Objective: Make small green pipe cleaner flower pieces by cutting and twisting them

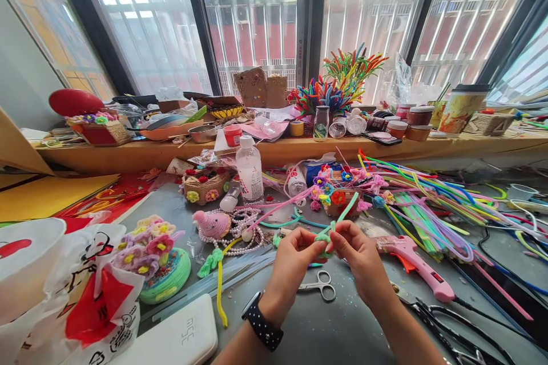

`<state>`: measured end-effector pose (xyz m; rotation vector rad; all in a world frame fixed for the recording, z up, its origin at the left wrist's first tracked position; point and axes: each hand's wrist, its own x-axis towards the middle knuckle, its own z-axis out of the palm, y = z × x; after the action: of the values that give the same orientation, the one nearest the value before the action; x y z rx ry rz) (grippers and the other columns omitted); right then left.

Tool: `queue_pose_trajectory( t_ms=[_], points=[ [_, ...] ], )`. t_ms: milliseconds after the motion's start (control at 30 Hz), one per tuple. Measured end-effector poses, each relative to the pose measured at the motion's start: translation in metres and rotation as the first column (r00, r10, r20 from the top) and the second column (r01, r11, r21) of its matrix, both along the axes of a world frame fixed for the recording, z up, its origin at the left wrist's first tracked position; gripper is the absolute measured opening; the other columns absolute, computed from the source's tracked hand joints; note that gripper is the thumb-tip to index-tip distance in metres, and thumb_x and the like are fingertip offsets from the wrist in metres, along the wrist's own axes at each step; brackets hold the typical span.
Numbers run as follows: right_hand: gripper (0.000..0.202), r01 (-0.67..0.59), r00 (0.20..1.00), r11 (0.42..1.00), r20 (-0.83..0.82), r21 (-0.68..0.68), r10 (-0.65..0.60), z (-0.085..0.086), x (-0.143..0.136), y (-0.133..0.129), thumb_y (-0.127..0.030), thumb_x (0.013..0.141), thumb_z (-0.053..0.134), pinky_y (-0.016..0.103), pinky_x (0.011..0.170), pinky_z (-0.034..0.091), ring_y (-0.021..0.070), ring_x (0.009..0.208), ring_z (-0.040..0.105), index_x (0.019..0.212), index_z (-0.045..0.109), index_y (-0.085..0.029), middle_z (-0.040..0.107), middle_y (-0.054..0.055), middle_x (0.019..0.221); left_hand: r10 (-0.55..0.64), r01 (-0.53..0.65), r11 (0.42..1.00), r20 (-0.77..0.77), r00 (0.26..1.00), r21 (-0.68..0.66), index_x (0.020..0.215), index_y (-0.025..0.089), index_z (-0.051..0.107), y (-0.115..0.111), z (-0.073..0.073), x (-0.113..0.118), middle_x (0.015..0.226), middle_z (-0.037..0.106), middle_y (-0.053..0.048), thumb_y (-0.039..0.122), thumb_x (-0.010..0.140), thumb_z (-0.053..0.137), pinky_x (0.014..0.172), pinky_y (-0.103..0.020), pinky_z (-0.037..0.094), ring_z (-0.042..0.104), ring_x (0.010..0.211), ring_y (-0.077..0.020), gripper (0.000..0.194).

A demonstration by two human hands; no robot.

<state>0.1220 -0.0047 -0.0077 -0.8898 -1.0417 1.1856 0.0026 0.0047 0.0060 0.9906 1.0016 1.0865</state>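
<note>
"how far along was the green stem [348,206]?"

"one part was looped into a small bunch; the other end was loose and straight, so i'd have called it half shaped."

"and your fingers?"

"closed. my left hand [294,259] pinched the loops, my right hand [358,254] gripped them by the straight end, above the table [338,328], on the far side of the scissors [326,286]."

"which way did it point?"

"the straight end's long axis slanted up, far and right."
</note>
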Motion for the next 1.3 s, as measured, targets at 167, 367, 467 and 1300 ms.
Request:
queue_pose_trajectory(
  t_ms=[167, 367, 467, 1300],
  points=[
    [0.015, 0.073, 0.992, 0.995, 0.096, 0.068, -0.080, -0.0037, 0.0027, 0.0010, -0.030, 0.070, 0.061, 0.020, 0.054, 0.039, 0.0096, 0.058, 0.051, 0.075, 0.053, -0.019, 0.058, -0.002, 0.063, -0.014, 0.015, 1.000, 0.039, 0.999, -0.008, 0.059, 0.013, 0.053, 0.0007, 0.0012, -0.0024, 0.058, 0.057, 0.000, 0.029, 0.053, 0.071, 0.059, -0.026, 0.049, 0.056, 0.058, -0.0115, 0.025],
    [0.017, 0.153, 0.926, 0.970, 0.315, 0.189, -0.208, -0.0046, 0.0065, 0.0000, -0.029, 0.072, 0.057, 0.030, 0.067, 0.047, 0.0178, 0.074, 0.058, 0.085, 0.056, -0.018, 0.062, 0.005, 0.080, -0.046, 0.053, 0.998, 0.139, 0.989, -0.042, 0.068, 0.012, 0.058, 0.0016, 0.0032, -0.0065, 0.068, 0.059, -0.002, 0.028, 0.058, 0.069, 0.069, -0.028, 0.048, 0.057, 0.065, -0.0114, 0.021],
    [0.014, 0.184, 0.869, 0.936, 0.395, 0.300, -0.297, -0.0030, 0.0062, -0.0013, -0.024, 0.074, 0.053, 0.030, 0.068, 0.048, 0.0174, 0.075, 0.058, 0.087, 0.057, -0.019, 0.060, 0.005, 0.083, -0.038, 0.047, 0.998, 0.161, 0.986, -0.051, 0.070, 0.011, 0.060, 0.0018, 0.0039, -0.0063, 0.071, 0.061, -0.003, 0.027, 0.059, 0.068, 0.071, -0.028, 0.048, 0.057, 0.066, -0.0116, 0.021],
    [0.018, 0.162, 0.644, 0.808, 0.559, 0.567, -0.521, 0.0004, 0.0031, -0.0054, -0.015, 0.076, 0.047, 0.027, 0.061, 0.048, 0.0150, 0.068, 0.056, 0.090, 0.056, -0.021, 0.058, 0.003, 0.080, -0.050, 0.065, 0.996, 0.200, 0.979, -0.067, 0.069, 0.012, 0.058, 0.0011, 0.0022, -0.0076, 0.073, 0.059, -0.003, 0.027, 0.060, 0.067, 0.069, -0.027, 0.046, 0.056, 0.066, -0.0109, 0.020]
  ],
)
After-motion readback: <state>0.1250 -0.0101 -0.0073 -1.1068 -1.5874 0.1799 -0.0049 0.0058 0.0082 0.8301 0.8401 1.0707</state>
